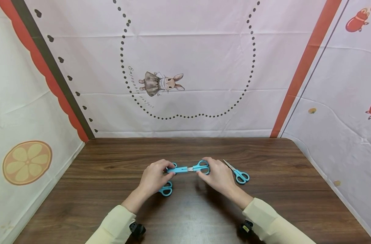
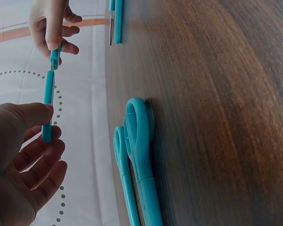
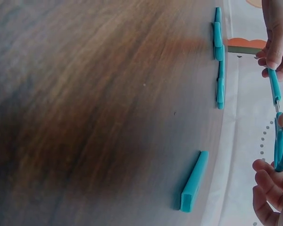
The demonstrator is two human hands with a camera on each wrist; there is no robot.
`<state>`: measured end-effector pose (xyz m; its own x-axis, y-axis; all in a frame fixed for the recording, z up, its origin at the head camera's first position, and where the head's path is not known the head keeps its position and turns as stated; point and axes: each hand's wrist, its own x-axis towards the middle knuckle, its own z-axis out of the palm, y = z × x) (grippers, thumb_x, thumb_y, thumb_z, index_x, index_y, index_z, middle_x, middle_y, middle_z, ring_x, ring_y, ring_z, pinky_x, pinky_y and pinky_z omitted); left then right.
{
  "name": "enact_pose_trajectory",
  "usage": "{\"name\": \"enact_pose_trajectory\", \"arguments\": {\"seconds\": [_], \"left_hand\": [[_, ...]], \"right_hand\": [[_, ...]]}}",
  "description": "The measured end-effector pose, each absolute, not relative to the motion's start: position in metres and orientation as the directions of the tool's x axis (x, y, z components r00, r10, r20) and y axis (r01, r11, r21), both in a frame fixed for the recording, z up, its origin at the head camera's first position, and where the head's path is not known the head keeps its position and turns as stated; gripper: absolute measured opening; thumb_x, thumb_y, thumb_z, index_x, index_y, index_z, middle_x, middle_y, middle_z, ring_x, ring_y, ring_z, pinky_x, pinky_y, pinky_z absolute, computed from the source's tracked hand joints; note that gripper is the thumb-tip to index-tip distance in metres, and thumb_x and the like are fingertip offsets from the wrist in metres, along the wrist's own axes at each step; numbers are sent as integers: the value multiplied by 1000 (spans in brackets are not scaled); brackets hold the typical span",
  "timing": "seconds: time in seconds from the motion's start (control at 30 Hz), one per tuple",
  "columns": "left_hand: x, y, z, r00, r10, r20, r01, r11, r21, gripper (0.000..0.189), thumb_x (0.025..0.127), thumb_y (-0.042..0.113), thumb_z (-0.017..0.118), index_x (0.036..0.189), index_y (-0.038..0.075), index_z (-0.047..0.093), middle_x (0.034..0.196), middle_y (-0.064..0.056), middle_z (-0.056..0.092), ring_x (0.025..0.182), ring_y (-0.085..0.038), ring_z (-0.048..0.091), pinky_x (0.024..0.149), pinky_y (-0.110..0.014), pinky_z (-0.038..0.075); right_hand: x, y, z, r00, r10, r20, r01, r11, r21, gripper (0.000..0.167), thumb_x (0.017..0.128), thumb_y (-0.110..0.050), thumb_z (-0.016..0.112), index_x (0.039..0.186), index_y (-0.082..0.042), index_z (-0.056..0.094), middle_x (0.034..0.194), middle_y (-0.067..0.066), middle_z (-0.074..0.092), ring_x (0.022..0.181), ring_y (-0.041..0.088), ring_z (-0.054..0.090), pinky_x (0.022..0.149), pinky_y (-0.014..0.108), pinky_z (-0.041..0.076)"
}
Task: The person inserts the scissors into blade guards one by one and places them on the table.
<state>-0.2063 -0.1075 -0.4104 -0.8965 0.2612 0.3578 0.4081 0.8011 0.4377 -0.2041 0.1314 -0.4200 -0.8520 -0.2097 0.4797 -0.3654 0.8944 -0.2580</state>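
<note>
My left hand (image 1: 155,175) pinches a turquoise blade cover (image 1: 180,169) between thumb and fingers. With my right hand (image 1: 218,174) I hold a pair of scissors (image 1: 201,166) by its turquoise finger loops. The two meet in line above the table; a short length of metal blade shows between cover and handles, the tip inside the cover. Below my left hand, two more turquoise scissors (image 2: 144,155) lie on the table with their blades covered. Right of my right hand rest scissors (image 1: 241,176) with bare blades. Another blade cover (image 3: 193,183) lies on the table in the right wrist view.
The brown wood-grain table (image 1: 185,210) spreads under both hands. A printed white cloth (image 1: 203,67) hangs behind it and along both sides. Black wrist devices (image 1: 137,229) sit at both cream sleeves.
</note>
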Motion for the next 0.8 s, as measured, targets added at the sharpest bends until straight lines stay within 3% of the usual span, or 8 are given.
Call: {"name": "enact_pose_trajectory", "arguments": {"seconds": [0.43, 0.8], "left_hand": [[-207, -107, -410, -887, 286, 362, 431, 796, 426, 16, 76, 22, 76, 91, 22, 70, 84, 12, 62, 73, -6, 59, 61, -24, 46], [-206, -108, -411, -889, 300, 346, 428, 810, 400, 17, 76, 27, 75, 92, 24, 72, 83, 10, 62, 71, -6, 59, 54, -23, 42]], "right_hand": [[-203, 133, -420, -845, -217, 490, -374, 893, -251, 47, 76, -44, 70, 113, -16, 61, 61, -10, 46, 48, 3, 34, 39, 21, 26], [-204, 132, -420, -847, -215, 486, -369, 896, -248, 48, 76, -46, 70, 114, -17, 62, 60, -10, 47, 47, 3, 34, 39, 21, 26]]}}
